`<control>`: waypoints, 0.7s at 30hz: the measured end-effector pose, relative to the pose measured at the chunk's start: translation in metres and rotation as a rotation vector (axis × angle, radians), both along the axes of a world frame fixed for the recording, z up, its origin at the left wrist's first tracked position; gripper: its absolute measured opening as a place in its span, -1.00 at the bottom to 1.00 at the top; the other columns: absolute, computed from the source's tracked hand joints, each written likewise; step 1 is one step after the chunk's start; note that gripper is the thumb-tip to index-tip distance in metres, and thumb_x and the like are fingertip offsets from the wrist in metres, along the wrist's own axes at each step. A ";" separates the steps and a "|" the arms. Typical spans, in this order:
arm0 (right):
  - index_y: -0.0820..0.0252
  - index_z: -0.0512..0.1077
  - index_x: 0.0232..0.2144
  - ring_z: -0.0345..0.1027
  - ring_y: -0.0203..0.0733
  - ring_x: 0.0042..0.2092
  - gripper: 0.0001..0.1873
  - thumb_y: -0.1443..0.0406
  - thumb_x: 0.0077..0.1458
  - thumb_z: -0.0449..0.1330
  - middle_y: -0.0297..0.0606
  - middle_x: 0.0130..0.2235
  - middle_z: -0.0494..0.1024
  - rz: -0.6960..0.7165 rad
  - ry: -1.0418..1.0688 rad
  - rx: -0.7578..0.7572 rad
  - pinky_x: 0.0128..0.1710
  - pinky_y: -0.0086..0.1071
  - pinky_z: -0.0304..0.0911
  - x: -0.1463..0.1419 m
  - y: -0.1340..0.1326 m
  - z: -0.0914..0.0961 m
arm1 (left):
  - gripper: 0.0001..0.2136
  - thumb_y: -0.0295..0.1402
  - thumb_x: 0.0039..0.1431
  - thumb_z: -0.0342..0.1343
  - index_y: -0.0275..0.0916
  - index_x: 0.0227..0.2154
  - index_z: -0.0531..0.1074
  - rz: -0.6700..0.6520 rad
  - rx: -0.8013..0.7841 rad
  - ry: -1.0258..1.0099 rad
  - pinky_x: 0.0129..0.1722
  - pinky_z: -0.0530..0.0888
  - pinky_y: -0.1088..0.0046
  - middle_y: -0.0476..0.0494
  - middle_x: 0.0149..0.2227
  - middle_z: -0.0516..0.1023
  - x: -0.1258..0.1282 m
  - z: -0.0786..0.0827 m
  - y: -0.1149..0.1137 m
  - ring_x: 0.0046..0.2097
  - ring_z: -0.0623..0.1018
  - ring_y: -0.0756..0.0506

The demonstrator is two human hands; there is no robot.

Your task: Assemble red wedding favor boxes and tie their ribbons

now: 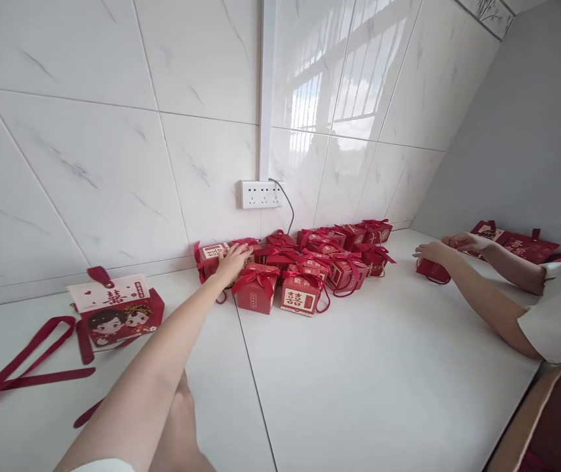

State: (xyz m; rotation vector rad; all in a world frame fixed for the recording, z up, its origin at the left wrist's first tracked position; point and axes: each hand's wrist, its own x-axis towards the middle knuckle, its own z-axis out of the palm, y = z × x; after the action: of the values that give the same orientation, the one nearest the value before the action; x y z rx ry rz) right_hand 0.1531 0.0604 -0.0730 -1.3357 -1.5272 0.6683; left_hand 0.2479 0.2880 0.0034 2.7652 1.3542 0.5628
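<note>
My left hand (234,263) reaches to the left end of a cluster of red gift boxes near the wall. Its fingers curl over the top and side of a red gift box (248,261), which is partly hidden by the hand and the box in front. Closest to it are a plain-faced red box (255,300) with a ribbon bow and a box with a cream label (296,299). My right hand (182,406) is low in the view, mostly behind my left forearm; its fingers are hidden.
At the left lie a flattish printed box (120,318) with two cartoon figures and loose red ribbon (29,360). A person at the right works with both hands (432,252) on another red box (432,270). A cardboard carton (526,426) stands by the table's right edge.
</note>
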 end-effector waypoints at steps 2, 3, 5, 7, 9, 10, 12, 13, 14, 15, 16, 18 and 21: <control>0.17 0.53 -0.29 0.40 -0.01 -0.20 -0.74 0.47 -0.06 0.15 -0.19 -0.38 0.47 0.009 0.028 -0.028 -0.32 -0.30 0.37 0.003 -0.004 0.008 | -0.53 -0.54 0.25 -0.31 -0.28 0.18 0.21 -0.043 -0.011 -0.058 0.19 0.17 0.03 -0.26 0.25 0.20 -0.001 0.006 -0.010 0.26 0.19 -0.23; 0.17 0.52 -0.32 0.40 -0.04 -0.23 -0.72 0.50 -0.08 0.14 -0.20 -0.37 0.46 0.008 0.049 -0.050 -0.34 -0.33 0.36 0.005 -0.005 0.010 | -0.53 -0.49 0.28 -0.37 -0.29 0.20 0.17 -0.083 -0.019 -0.077 0.18 0.22 0.10 -0.25 0.24 0.23 -0.003 0.008 -0.017 0.25 0.22 -0.19; 0.18 0.51 -0.35 0.41 -0.11 -0.30 -0.68 0.56 -0.11 0.08 -0.19 -0.33 0.44 -0.006 0.085 -0.088 -0.39 -0.36 0.34 0.006 -0.007 0.013 | -0.55 -0.36 0.31 -0.32 -0.25 0.21 0.16 -0.197 -0.050 -0.073 0.15 0.28 0.23 -0.17 0.21 0.29 -0.007 0.010 -0.034 0.23 0.26 -0.15; 0.18 0.48 -0.37 0.40 -0.14 -0.34 -0.65 0.59 -0.13 0.04 -0.19 -0.31 0.43 -0.018 0.091 -0.105 -0.42 -0.36 0.33 0.007 -0.008 0.013 | -0.53 -0.19 0.20 -0.05 -0.15 0.17 0.23 -0.299 -0.087 -0.023 0.16 0.29 0.29 -0.08 0.20 0.30 -0.013 0.010 -0.050 0.23 0.26 -0.17; 0.19 0.47 -0.39 0.40 -0.14 -0.35 -0.65 0.61 -0.15 0.03 -0.20 -0.31 0.42 -0.018 0.097 -0.102 -0.42 -0.36 0.32 0.007 -0.009 0.013 | -0.40 -0.17 0.02 0.17 -0.12 0.16 0.25 -0.321 -0.107 0.027 0.18 0.26 0.29 -0.07 0.24 0.25 -0.019 0.007 -0.062 0.26 0.21 -0.20; 0.19 0.46 -0.41 0.40 -0.15 -0.35 -0.65 0.62 -0.16 0.03 -0.21 -0.31 0.41 -0.019 0.106 -0.100 -0.42 -0.36 0.32 0.007 -0.009 0.012 | -0.35 -0.19 -0.01 0.19 -0.13 0.18 0.21 -0.298 -0.106 0.042 0.19 0.25 0.27 -0.09 0.26 0.20 -0.021 0.005 -0.067 0.28 0.17 -0.21; 0.19 0.45 -0.42 0.41 -0.17 -0.33 -0.64 0.64 -0.17 0.02 -0.21 -0.30 0.42 -0.018 0.134 -0.100 -0.39 -0.36 0.33 0.006 -0.009 0.012 | -0.35 -0.23 0.05 0.14 -0.23 0.22 0.14 -0.209 -0.092 0.053 0.19 0.25 0.21 -0.20 0.29 0.12 -0.026 0.002 -0.072 0.30 0.11 -0.24; 0.20 0.45 -0.42 0.42 -0.17 -0.32 -0.63 0.65 -0.18 0.01 -0.21 -0.29 0.42 -0.014 0.147 -0.103 -0.36 -0.36 0.34 0.006 -0.009 0.011 | -0.37 -0.23 0.09 0.10 -0.28 0.23 0.11 -0.159 -0.083 0.055 0.18 0.25 0.17 -0.25 0.29 0.11 -0.027 0.001 -0.073 0.30 0.10 -0.26; 0.20 0.45 -0.43 0.43 -0.17 -0.30 -0.62 0.65 -0.18 0.00 -0.20 -0.28 0.43 -0.008 0.154 -0.108 -0.35 -0.36 0.35 0.006 -0.008 0.011 | -0.38 -0.23 0.12 0.07 -0.30 0.23 0.10 -0.114 -0.075 0.059 0.17 0.26 0.14 -0.29 0.29 0.11 -0.028 0.000 -0.074 0.29 0.10 -0.28; 0.21 0.45 -0.42 0.43 -0.16 -0.29 -0.63 0.65 -0.17 0.01 -0.20 -0.27 0.43 0.000 0.155 -0.112 -0.34 -0.35 0.35 0.006 -0.008 0.011 | -0.39 -0.22 0.14 0.05 -0.31 0.23 0.09 -0.076 -0.067 0.063 0.16 0.27 0.12 -0.32 0.28 0.11 -0.028 -0.001 -0.074 0.29 0.11 -0.29; 0.21 0.46 -0.41 0.43 -0.15 -0.30 -0.63 0.64 -0.17 0.01 -0.19 -0.26 0.43 0.007 0.150 -0.115 -0.35 -0.35 0.35 0.006 -0.008 0.011 | -0.39 -0.21 0.16 0.05 -0.30 0.23 0.08 -0.047 -0.060 0.069 0.15 0.28 0.11 -0.33 0.28 0.11 -0.028 -0.001 -0.074 0.28 0.11 -0.30; 0.22 0.47 -0.38 0.43 -0.15 -0.34 -0.63 0.63 -0.16 0.02 -0.17 -0.26 0.43 0.016 0.124 -0.122 -0.40 -0.35 0.34 0.006 -0.008 0.011 | -0.41 -0.23 0.17 0.04 -0.28 0.23 0.07 -0.014 -0.046 0.082 0.14 0.29 0.11 -0.33 0.27 0.13 -0.023 -0.002 -0.073 0.28 0.11 -0.30; 0.23 0.49 -0.36 0.42 -0.14 -0.36 -0.66 0.59 -0.15 0.06 -0.15 -0.25 0.45 0.020 0.120 -0.097 -0.45 -0.36 0.32 0.008 -0.008 0.014 | -0.44 -0.27 0.19 0.03 -0.30 0.22 0.09 0.006 -0.022 0.089 0.12 0.30 0.10 -0.38 0.24 0.15 -0.009 -0.004 -0.068 0.28 0.09 -0.31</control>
State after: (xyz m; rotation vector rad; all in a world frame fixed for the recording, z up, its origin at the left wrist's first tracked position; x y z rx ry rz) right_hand 0.1613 0.0527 -0.0589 -1.3289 -1.4287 0.8300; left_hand 0.2394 0.2203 -0.0003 2.8004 1.3772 0.4269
